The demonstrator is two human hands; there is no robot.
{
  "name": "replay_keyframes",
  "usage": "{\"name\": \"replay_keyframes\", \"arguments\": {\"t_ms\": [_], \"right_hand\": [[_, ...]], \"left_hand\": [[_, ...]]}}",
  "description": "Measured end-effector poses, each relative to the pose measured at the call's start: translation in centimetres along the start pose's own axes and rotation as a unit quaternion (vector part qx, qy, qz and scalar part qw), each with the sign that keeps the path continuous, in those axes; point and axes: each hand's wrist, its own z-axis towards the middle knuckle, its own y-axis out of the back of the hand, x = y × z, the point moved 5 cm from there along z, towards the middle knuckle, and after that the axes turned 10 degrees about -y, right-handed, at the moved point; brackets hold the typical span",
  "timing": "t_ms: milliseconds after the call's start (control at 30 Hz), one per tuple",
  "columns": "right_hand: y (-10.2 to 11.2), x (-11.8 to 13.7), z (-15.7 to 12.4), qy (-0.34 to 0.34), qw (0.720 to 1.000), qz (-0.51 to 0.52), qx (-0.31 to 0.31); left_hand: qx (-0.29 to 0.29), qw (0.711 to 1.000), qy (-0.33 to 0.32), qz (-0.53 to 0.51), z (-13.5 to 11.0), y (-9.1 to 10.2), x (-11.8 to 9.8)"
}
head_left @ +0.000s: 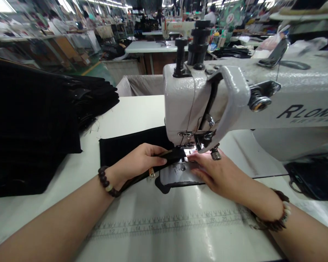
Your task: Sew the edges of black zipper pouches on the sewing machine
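Observation:
My left hand (143, 162) pinches a black zipper (172, 155) with brass-coloured teeth between thumb and fingers. Its metal pull (152, 172) hangs just below my thumb. Under and behind that hand lies a black fabric piece (125, 143), its right end passing beneath the head of a white sewing machine (180, 102). My right hand (215, 169) is at the metal needle plate (180, 174), fingertips close together by the lit needle area at the zipper's end. The machine's presser parts partly hide those fingertips, so whether they grip the zipper is unclear.
A tall stack of black fabric pieces (30, 127) stands on the left of the table. A printed ruler scale (164, 225) runs along the front. To the right lies a black flat item (314, 178). Behind are other sewing stations (150, 47) and people.

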Motion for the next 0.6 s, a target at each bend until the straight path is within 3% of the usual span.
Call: {"name": "replay_keyframes", "arguments": {"t_ms": [167,267,333,400,533,567,600], "right_hand": [[0.6,-0.6,-0.4,0.004,0.990,0.015,0.138],[1.2,-0.8,-0.7,0.007,0.998,-0.009,0.063],[1.7,-0.1,-1.1,0.035,0.999,-0.005,-0.036],[1.3,0.9,-1.5,0.073,0.994,-0.021,-0.080],[-1.4,1.9,-1.9,0.095,0.990,-0.108,-0.005],[-1.9,1.8,-1.9,0.095,0.988,-0.119,0.006],[-2.2,1.8,-2.0,0.096,0.987,-0.125,0.010]], "left_hand": [[-0.004,1.000,0.007,-0.001,0.2,0.2,-0.4],[0.038,0.987,-0.055,0.143,-0.2,-0.7,-1.5],[0.076,0.931,-0.138,0.331,-0.9,-2.4,-2.2],[0.096,0.840,-0.215,0.488,-1.9,-4.4,-2.3],[0.095,0.655,-0.310,0.683,-3.3,-7.4,-1.9],[0.094,0.622,-0.322,0.708,-3.5,-7.7,-1.7],[0.091,0.608,-0.327,0.717,-3.6,-7.8,-1.7]]}}
